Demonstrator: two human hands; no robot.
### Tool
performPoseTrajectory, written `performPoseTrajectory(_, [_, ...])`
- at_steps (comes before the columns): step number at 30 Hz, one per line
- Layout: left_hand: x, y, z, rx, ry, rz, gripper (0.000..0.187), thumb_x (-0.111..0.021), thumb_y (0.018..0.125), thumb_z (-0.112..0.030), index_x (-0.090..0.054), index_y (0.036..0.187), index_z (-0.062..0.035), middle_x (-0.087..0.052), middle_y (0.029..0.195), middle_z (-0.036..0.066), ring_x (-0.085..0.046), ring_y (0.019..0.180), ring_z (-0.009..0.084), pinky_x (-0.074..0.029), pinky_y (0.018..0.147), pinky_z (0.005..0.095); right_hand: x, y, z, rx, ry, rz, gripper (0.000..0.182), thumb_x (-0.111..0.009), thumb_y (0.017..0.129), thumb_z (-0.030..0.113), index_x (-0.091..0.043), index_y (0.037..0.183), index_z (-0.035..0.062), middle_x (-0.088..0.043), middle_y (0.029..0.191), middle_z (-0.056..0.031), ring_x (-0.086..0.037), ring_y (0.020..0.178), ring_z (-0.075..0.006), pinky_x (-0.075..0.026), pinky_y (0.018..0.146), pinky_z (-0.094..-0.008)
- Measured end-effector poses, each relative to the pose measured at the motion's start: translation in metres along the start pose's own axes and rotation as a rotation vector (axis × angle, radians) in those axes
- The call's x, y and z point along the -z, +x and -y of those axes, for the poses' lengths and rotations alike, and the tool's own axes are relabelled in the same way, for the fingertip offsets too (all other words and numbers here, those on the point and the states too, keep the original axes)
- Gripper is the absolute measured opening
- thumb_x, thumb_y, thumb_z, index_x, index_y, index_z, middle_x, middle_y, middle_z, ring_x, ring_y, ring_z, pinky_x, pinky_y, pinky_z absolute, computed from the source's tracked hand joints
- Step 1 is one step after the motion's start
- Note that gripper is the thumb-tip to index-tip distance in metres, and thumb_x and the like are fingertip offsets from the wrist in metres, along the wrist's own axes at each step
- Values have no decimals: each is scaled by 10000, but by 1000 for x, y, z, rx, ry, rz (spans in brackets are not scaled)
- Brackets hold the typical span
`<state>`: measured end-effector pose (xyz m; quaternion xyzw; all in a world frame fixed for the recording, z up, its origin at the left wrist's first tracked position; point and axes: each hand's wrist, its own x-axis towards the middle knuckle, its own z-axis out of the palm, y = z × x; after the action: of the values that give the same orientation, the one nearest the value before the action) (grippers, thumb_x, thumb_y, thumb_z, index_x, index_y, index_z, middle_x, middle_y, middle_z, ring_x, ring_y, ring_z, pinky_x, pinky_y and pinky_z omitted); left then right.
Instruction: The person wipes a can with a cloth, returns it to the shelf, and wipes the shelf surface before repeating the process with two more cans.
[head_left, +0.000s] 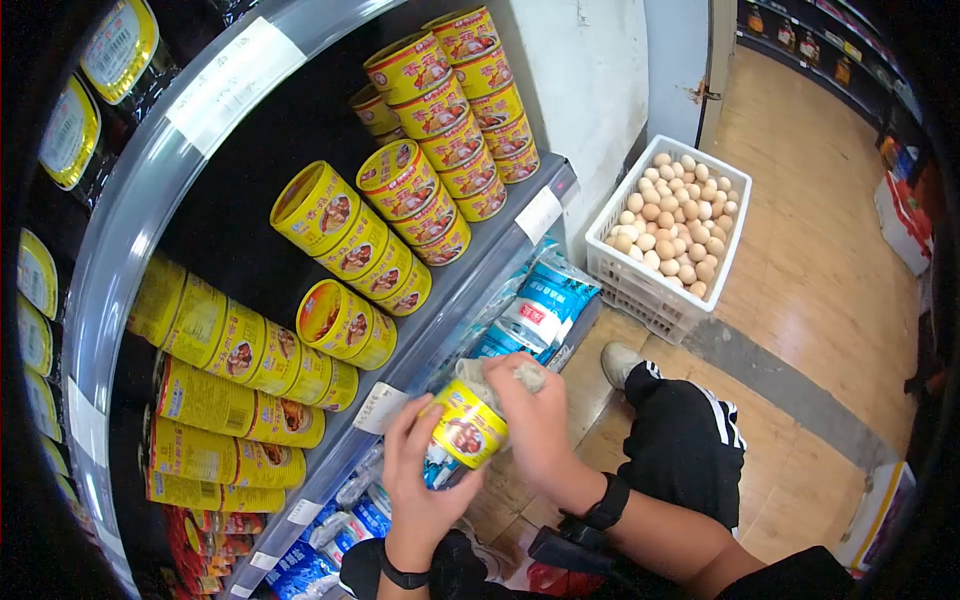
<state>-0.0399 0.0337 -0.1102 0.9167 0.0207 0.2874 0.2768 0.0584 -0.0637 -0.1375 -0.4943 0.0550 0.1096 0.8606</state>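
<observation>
Head view, yellow can (468,428): It is up in the air, just out past the front edge of the shelf (478,268). It is tilted, and its food picture shows.
How it feels: It looks like hard metal, so it should be stiff and not squash. If it is full, it may be a bit heavy. The smooth side might slip.
Where to hold it: Around the round side seems best, with fingers on one side and the thumb on the other.
Left hand (420,492): It is curled around the can, with a gap only as wide as the can. The fingers are on the shelf side and the thumb is low on the other side.
Right hand (530,420): It is bunched up, almost a fist, on a pale cloth (528,377). Some cloth is at the top end of the can and looks like it touches.
Can and hands: The can sits between the two hands, in the left one and just beside the right one.
Piles: More yellow cans (440,110) stand behind the shelf's front edge.
Far corner: Past it, a white crate (650,312) holds lots of eggs (685,222).
Below the edge: Blue bags (555,295) lie there.
</observation>
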Motion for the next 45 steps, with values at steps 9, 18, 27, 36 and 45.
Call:
performPoseTrajectory(9, [18,2,10,173,70,-192,792,-827,696,-40,-439,1387,-25,-518,1312,143,-547,1208,261,-452,1034,392,1,-2,19,-306,177,132,179,-626,923,199,-671,962,30,-695,893,-66,-666,752,-163,-543,663,-316])
performPoseTrajectory(18, [6,17,-41,402,-75,-13,815,-854,691,-168,-408,1346,25,-569,1233,218,-569,1196,305,-459,1012,379,2,0,24,-297,344,73,171,-600,906,160,-673,931,7,-709,848,-84,-689,729,-188,-543,674,-315])
performPoseTrajectory(27, [28,81,-63,334,158,-337,682,-841,735,-221,-516,1291,3,-639,1172,245,-637,1068,411,-498,930,440,10,-1,60,10,98,83,210,-629,919,188,-675,787,30,-677,737,-38,-587,651,-86,-457,593,-263])
performPoseTrajectory(36, [22,125,-9,318,512,-452,606,-784,813,-215,-540,1333,-25,-570,1294,263,-584,1153,440,-477,975,470,21,16,76,-427,725,60,276,-552,948,265,-651,1030,21,-711,956,-141,-717,813,-291,-596,755,-404])
performPoseTrajectory(45, [29,132,-26,323,777,-350,511,-786,818,-240,-597,1275,-111,-518,1402,232,-598,1149,433,-515,926,465,31,17,84,-428,874,73,474,-454,960,454,-646,1141,60,-703,1096,-172,-692,981,-341,-558,895,-477])
